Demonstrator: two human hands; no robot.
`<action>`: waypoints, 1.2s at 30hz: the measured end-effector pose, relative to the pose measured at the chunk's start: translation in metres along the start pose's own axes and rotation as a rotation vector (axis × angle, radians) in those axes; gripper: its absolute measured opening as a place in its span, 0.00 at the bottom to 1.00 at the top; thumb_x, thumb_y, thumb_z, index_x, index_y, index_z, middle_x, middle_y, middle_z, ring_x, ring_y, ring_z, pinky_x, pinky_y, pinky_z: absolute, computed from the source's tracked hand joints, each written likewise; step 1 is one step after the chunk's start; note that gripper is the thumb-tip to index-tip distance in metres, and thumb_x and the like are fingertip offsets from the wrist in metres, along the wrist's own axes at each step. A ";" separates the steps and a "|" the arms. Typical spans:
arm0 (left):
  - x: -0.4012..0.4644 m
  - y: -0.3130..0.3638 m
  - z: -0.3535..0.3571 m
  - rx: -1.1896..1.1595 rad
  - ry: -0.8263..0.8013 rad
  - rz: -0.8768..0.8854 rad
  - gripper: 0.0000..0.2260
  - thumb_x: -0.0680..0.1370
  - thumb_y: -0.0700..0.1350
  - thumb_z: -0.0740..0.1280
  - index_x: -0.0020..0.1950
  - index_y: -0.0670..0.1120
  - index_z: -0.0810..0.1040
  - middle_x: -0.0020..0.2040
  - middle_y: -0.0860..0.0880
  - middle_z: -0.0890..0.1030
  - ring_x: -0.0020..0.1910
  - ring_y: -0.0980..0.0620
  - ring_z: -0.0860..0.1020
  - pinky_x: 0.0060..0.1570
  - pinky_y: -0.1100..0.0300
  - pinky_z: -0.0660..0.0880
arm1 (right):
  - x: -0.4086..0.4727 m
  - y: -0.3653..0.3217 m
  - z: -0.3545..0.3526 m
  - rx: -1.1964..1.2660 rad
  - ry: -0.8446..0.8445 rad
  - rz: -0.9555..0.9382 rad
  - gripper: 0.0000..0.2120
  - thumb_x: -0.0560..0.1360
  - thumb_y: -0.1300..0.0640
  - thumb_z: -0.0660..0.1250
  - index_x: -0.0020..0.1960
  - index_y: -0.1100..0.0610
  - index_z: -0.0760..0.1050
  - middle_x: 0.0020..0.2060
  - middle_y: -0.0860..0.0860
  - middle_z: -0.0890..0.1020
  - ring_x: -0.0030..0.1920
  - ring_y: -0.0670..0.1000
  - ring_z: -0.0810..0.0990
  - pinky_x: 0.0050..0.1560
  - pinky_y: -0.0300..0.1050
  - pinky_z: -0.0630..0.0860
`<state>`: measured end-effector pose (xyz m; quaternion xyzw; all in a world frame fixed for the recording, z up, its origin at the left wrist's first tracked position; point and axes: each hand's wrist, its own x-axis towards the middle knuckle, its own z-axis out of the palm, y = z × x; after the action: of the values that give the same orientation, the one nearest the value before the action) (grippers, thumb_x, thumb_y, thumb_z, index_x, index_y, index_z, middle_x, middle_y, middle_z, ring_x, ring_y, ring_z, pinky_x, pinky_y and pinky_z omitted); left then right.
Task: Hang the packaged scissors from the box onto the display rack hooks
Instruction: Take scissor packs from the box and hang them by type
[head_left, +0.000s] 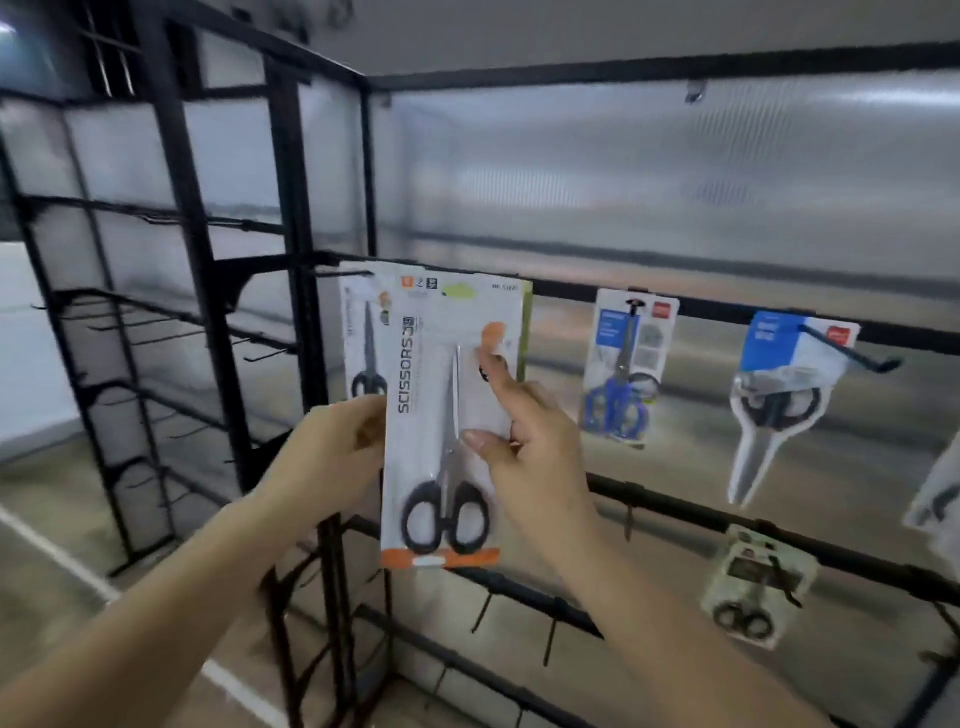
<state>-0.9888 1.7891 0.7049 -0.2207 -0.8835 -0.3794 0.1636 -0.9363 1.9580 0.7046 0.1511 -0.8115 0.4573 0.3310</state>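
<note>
Up high, scissors pack (441, 415) between hands

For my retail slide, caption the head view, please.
Both hands, left hand and right hand, hold a scissors pack up to the rack.

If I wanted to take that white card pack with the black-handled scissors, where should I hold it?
Probably by the long side edges of the white card pack of black-handled scissors, about mid-height, coming from the front. The left hand and right hand pinch it there now; the card is flat, upright, and its top stays free for a hook.
</note>
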 end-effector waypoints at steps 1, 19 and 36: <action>0.002 -0.018 -0.015 0.087 0.030 0.019 0.06 0.76 0.43 0.66 0.48 0.53 0.79 0.42 0.57 0.81 0.42 0.54 0.79 0.39 0.63 0.75 | 0.009 -0.001 0.020 -0.008 -0.005 -0.011 0.38 0.73 0.68 0.68 0.64 0.32 0.54 0.52 0.42 0.68 0.50 0.34 0.66 0.54 0.16 0.58; 0.069 -0.157 -0.103 0.454 0.112 0.250 0.12 0.79 0.47 0.62 0.60 0.48 0.76 0.52 0.50 0.80 0.47 0.50 0.76 0.41 0.59 0.70 | 0.124 -0.022 0.184 -0.477 -0.158 0.252 0.36 0.75 0.67 0.64 0.76 0.54 0.51 0.64 0.58 0.70 0.62 0.58 0.71 0.59 0.47 0.70; 0.099 -0.147 -0.051 0.417 -0.079 0.387 0.13 0.80 0.47 0.59 0.63 0.46 0.73 0.54 0.47 0.78 0.55 0.45 0.74 0.48 0.54 0.74 | 0.105 -0.002 0.171 -0.883 -0.131 0.249 0.23 0.77 0.55 0.62 0.71 0.53 0.63 0.60 0.54 0.68 0.59 0.55 0.71 0.48 0.45 0.69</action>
<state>-1.1422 1.6870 0.6951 -0.3616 -0.8896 -0.1422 0.2402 -1.0803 1.8184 0.7147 -0.0742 -0.9598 0.0933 0.2543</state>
